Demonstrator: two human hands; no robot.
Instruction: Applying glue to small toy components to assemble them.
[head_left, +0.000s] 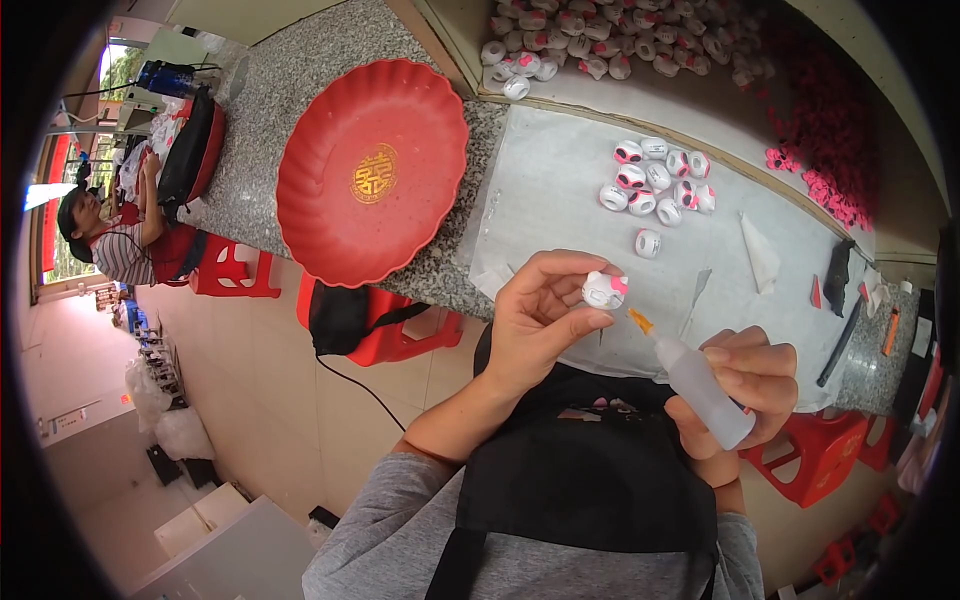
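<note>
White-and-pink piece [604,290]: was pinched in the left hand [540,315], just beside the orange tip [641,321] of a translucent squeeze bottle [698,385]. Gripped that bottle in the right hand [750,385], apart from the left. Seemed to call for a still pinch, gentle pressure and an aim clear of the left thumb [590,323].

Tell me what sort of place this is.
Probably a small assembly workshop: white pieces and pink bits lie heaped, the right hand holds a bottle near a piece in the left hand, and another person seems busy farther off.
</note>
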